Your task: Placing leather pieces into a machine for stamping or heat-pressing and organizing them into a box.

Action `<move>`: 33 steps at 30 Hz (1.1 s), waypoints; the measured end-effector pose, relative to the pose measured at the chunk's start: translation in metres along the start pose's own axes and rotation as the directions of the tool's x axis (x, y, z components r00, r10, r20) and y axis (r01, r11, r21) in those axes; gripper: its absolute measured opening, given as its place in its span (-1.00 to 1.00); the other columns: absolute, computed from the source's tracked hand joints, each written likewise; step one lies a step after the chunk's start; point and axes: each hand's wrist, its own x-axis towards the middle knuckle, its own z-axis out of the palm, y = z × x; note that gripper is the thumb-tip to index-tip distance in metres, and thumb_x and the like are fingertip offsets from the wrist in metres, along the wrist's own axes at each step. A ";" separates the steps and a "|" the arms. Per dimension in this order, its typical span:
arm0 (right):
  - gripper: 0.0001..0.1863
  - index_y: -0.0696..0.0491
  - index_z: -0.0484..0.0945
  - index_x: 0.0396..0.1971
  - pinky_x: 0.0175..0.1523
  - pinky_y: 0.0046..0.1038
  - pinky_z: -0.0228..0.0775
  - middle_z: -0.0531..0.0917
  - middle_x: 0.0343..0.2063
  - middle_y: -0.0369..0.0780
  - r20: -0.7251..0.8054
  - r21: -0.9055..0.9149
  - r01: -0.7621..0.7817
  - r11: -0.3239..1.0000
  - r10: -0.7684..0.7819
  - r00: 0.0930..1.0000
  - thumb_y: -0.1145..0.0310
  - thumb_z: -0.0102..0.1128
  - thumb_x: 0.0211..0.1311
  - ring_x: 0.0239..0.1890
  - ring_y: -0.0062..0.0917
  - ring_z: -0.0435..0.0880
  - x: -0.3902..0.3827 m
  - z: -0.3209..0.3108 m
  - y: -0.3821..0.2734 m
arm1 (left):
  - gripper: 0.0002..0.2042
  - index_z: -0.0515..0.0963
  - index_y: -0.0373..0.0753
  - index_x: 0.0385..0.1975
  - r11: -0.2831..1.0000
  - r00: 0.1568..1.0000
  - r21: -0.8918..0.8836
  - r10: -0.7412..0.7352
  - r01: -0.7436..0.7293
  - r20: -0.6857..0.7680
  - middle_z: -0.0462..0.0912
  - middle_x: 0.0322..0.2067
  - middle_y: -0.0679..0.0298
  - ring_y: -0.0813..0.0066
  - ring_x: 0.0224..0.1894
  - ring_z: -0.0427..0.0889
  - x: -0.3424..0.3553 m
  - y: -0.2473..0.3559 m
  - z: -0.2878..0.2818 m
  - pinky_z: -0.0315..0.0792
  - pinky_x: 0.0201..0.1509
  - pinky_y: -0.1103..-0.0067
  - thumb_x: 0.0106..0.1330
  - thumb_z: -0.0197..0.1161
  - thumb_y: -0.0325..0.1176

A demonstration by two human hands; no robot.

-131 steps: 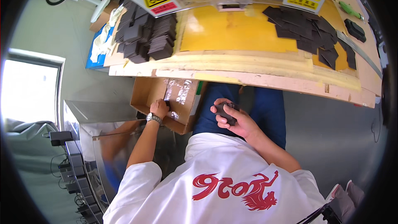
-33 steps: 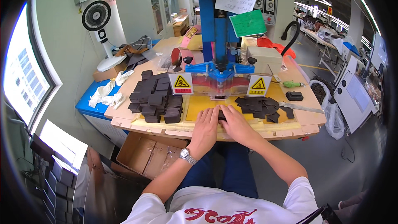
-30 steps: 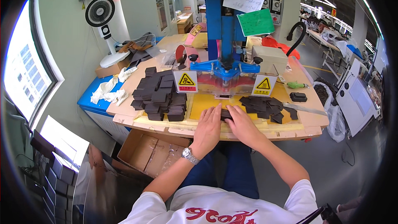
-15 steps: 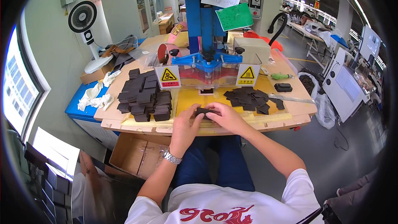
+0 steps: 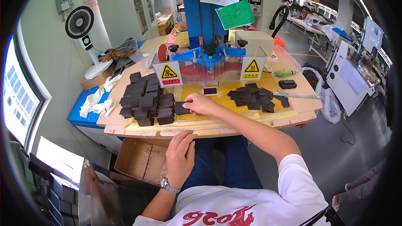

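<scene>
Right hand point(image 5: 198, 104) pinches a black piece point(image 5: 180, 108), black stacks point(image 5: 166, 111) just left; left hand point(image 5: 180, 155), loosely released, sits by the table edge point(image 5: 222, 132).

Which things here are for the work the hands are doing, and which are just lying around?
Probably for the work:
the dark piece in the right hand
the stacks of dark pieces beside it
the loose dark pieces on the yellow surface
the blue press

Probably just lying around:
the white cloths
the green tool
the black case
</scene>
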 end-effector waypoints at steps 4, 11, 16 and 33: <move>-0.63 0.33 0.68 -0.06 -0.43 -0.32 0.59 0.77 -0.34 -0.02 -0.094 -0.060 0.150 0.987 -0.156 0.983 0.26 0.37 0.45 -0.53 -0.43 0.76 -0.005 0.008 0.006 | -0.83 0.72 -0.36 -0.13 1.000 1.000 -0.015 0.025 -0.025 -0.003 0.78 -0.08 0.05 0.05 -0.01 0.75 -0.001 -0.008 0.001 0.61 0.15 0.31 0.33 0.34 -0.66; -0.55 0.26 0.69 0.04 0.19 -0.15 0.50 0.69 -0.13 0.01 -0.185 -0.422 0.373 0.826 -0.481 0.857 0.28 0.53 0.27 0.03 -0.04 0.64 -0.031 0.014 0.014 | -0.87 0.70 -0.40 -0.17 0.983 0.985 0.087 0.167 -0.164 -0.038 0.77 -0.10 0.01 -0.03 -0.02 0.74 0.057 -0.031 -0.015 0.62 0.11 0.27 0.33 0.33 -0.67; -0.56 0.20 0.70 0.10 0.15 -0.13 0.53 0.71 -0.08 0.03 -0.232 -0.317 0.326 0.891 -0.406 0.884 0.32 0.52 0.28 0.00 -0.03 0.68 -0.040 0.010 -0.003 | -0.80 0.68 -0.41 -0.11 0.967 0.981 0.166 0.191 -0.193 0.028 0.75 -0.03 0.00 -0.05 0.12 0.69 0.090 -0.058 -0.026 0.58 0.21 0.22 0.27 0.38 -0.63; -0.51 0.16 0.62 0.26 -0.20 -0.36 0.60 0.74 -0.23 -0.17 -0.227 -0.239 0.268 0.933 -0.322 0.919 0.36 0.45 0.38 -0.34 -0.45 0.73 -0.093 -0.016 -0.009 | -0.70 0.73 -0.30 -0.12 0.967 0.971 0.218 0.086 -0.136 0.224 0.76 -0.20 0.09 0.02 -0.06 0.68 0.103 -0.062 -0.007 0.55 0.09 0.21 0.12 0.55 -0.46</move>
